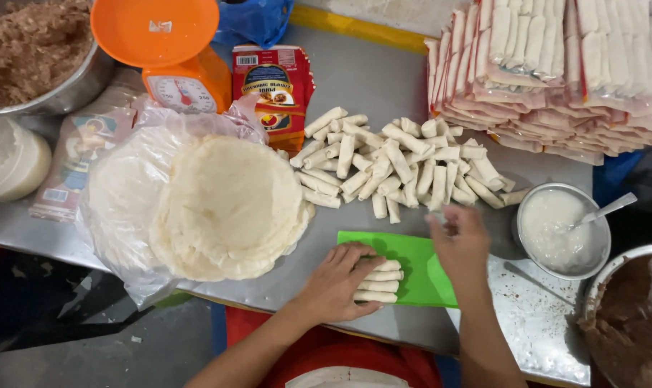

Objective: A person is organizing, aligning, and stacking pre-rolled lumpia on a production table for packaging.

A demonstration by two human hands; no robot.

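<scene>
Head view: our left hand [337,282] lies flat, fingers together, pinning a short row of rolled spring rolls [378,282] on the green board [416,269] so they stay aligned. Our right hand [461,244] reaches for the loose pile of rolls [394,164]; its fingers blur, grip unclear. The stack of round wrappers [229,205] sits handy at left.

An orange scale [169,61] stands at the back of the steel table [383,79], beside a red packet [271,86]. A stack of round wrappers [229,205] lies on clear plastic. Far left, a metal bowl [67,90] holds brown filling. At right, a small bowl of white paste [562,230] holds a spoon [605,210]. Packed trays [556,72] are stacked behind.
</scene>
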